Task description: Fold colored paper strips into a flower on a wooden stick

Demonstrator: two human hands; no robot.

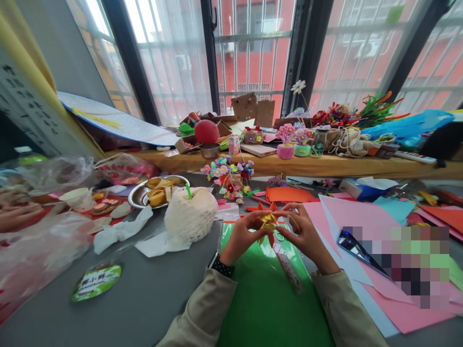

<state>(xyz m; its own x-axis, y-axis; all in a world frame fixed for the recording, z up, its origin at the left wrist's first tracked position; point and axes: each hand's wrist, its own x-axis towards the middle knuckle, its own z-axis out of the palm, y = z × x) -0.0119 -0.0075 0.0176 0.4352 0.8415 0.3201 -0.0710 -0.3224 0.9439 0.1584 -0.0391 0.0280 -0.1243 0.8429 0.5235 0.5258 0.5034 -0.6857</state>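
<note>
My left hand pinches a small gold folded-paper piece with pointed petals, over the green sheet. From the other side, the fingers of my right hand are closed at the same piece. Just behind and below it are red-orange pointed paper shapes; whether they are joined to the gold piece I cannot tell. Beneath my right fingers, part of a scissors handle shows. A pale patterned strip lies slanted on the green sheet.
Left of my hands stands a net-wrapped coconut with a green straw, beside a metal bowl of peels. Pink paper sheets and a phone lie at the right. Craft flowers stand ahead, below a cluttered wooden sill.
</note>
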